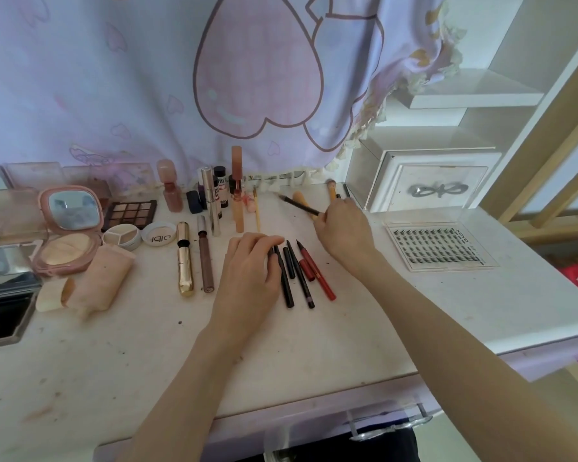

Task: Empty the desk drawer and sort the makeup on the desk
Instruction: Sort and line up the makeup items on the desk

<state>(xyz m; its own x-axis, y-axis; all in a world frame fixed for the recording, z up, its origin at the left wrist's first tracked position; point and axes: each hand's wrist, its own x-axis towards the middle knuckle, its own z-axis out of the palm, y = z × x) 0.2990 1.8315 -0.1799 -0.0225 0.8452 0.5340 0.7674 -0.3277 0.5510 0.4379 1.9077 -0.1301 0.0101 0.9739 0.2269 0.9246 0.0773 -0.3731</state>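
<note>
While the L hand [247, 271] lies flat steadying the pencil row [297, 275] mid-desk [314, 345], the R hand [342, 228], pinching a thin black brush [297, 205] far-right of it, should prob lay it parallel w/ the brushes [331, 190] (not the liners).

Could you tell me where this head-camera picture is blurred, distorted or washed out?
In the head view, the thin brush held by the right hand is smeared by motion; the wide lens bows the desk edge; the shelf is washed out by bright light; the left hand looks sharp.
</note>
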